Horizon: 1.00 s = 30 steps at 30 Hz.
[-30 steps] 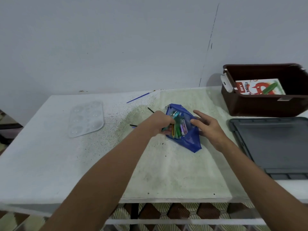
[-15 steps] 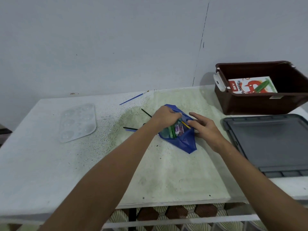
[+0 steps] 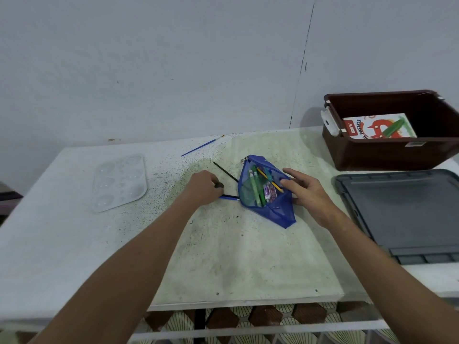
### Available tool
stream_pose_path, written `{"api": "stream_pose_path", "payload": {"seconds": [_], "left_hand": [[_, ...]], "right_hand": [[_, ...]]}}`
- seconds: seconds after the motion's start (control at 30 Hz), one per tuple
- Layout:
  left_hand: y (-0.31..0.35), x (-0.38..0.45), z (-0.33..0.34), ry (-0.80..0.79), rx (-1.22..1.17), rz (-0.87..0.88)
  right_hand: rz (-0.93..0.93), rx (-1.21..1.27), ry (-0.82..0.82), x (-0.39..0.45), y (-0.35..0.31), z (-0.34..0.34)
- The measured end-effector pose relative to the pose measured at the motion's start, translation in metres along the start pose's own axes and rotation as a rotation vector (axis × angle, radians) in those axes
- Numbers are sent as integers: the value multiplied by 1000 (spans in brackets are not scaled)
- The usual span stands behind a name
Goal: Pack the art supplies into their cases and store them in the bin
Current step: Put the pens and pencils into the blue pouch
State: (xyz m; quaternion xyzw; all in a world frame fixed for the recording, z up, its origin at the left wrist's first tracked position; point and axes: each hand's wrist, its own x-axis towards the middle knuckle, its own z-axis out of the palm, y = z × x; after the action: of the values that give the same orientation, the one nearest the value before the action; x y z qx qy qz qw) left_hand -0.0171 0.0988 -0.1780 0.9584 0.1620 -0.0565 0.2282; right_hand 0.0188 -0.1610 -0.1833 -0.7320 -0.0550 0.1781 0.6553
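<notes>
**Pouch open at mid-table, one hand on a loose pencil**

Pale wall stood behind a speckled white tabletop [image 3: 74,244] whose near edge ran across the bottom of the view. One blue mesh pencil pouch [image 3: 267,194] lay near the middle, unzipped, holding several pens, markers and a yellow pencil. The left hand [image 3: 202,187] sat just left of the pouch, fingers curled down over the end of a blue-and-black pencil [image 3: 229,197] that lay flat, its other end reaching the pouch's side. One black pencil [image 3: 225,172] lay apart, slanting just behind that hand. The right hand [image 3: 306,191] rested against the pouch's right side, fingers spread and fairly straight, gripping nothing.

One blue paintbrush [image 3: 202,146] lay near the far edge, well apart from the rest. One clear paint palette [image 3: 119,182] lay to the left, with bare surface all round it. At the right edge, one brown bin [image 3: 387,157] held one box of oil pastels [image 3: 377,126]; one grey lid [image 3: 402,212] lay flat in front of it, near the right forearm. Wide open surface stretched between the pouch and the near edge, crossed only by the two forearms.
</notes>
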Motion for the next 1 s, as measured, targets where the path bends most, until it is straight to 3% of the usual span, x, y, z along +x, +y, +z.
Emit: {"api": "stream_pose_path", "payload": {"seconds": [0.17,0.47,0.6,0.77,0.9,1.0], "left_hand": [[28,-5,-2,95,-222,71],[63,-10,12,-16,-464,270],[51,-9,14,168,-352,135],[48,-10,18,-89,-252,-37],[60,-9,13,-66,-385,-5],[79,-8,3,-45,-534,27]], "right_hand": [[11,-14,6,-2,-2,1],[24,-67,57,-4,-2,-4],[31,-38,99,-6,1,-11],[49,-109,169,-6,2,-16],[76,-96,250,-9,-7,-16],[57,-73,189,-14,-23,-14]]}}
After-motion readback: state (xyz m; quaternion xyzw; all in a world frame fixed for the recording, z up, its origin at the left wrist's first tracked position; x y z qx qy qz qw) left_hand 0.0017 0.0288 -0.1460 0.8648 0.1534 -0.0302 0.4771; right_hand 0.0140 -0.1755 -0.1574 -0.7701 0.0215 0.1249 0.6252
